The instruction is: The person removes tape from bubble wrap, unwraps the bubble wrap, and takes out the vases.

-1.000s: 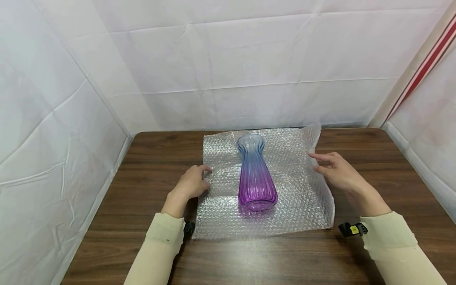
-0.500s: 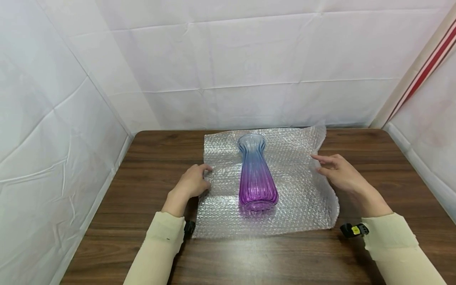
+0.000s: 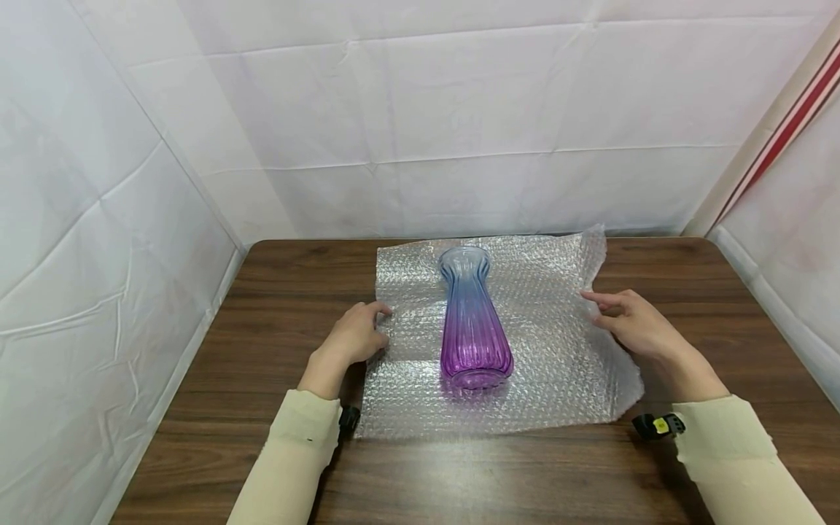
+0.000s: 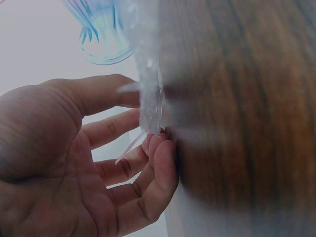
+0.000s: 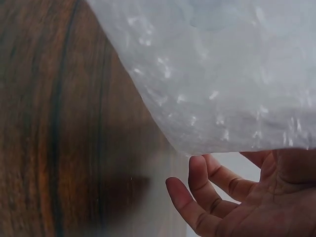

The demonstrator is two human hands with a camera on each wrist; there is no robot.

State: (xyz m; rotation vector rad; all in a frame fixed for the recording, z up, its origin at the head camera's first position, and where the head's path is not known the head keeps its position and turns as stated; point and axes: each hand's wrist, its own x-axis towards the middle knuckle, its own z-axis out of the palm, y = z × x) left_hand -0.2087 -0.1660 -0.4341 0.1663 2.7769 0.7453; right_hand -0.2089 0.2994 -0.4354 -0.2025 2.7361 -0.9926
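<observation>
A ribbed glass vase [image 3: 475, 328], blue at the mouth and purple at the base, lies on its side on a sheet of bubble wrap [image 3: 407, 397]. At the sheet's left edge, my left hand [image 3: 351, 335] holds the wrap; its thumb and curled fingers lie on either side of the edge in the left wrist view. My right hand [image 3: 635, 322] pinches the right edge between thumb and index finger. That edge stands slightly raised. In the right wrist view, the wrap [image 5: 212, 79] hides the thumb, while several fingers of the right hand [image 5: 247, 210] curl below it.
The dark wood-grain table [image 3: 420, 481] carries the sheet, whose far edge lies near the table's back edge. White cloth walls [image 3: 420, 131] stand behind and on both sides. A red-striped strip [image 3: 787, 124] runs down the right back corner.
My right hand has moved slightly to the right and toward me, and the sheet's right edge has spread outward with it. The left hand and the vase have barely moved.
</observation>
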